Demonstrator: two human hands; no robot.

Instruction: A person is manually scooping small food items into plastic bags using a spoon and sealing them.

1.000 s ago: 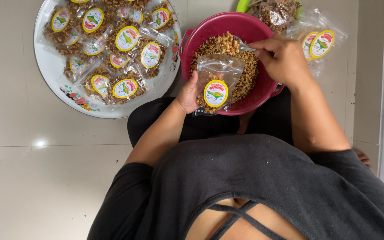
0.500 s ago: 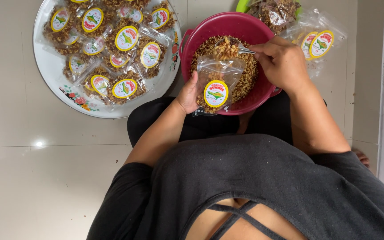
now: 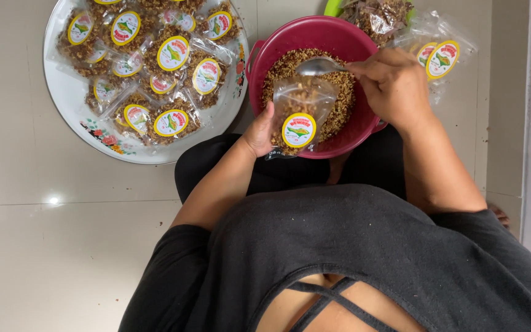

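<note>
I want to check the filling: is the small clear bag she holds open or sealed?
Open: the spoon is tipped at the clear bag mouth.

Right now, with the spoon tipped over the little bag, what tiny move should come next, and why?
Probably dip the spoon back into the red bowl for another scoop. The right hand holds it turned over above the clear bag, which the left hand keeps open over the bowl. The bag looks only partly filled with the brown snack mix.

Just one view here, a head cam looking pretty much straight down over the person's chest and lap. The red basin sits top center, close in; the floor tiles fill the space left of it.
</note>
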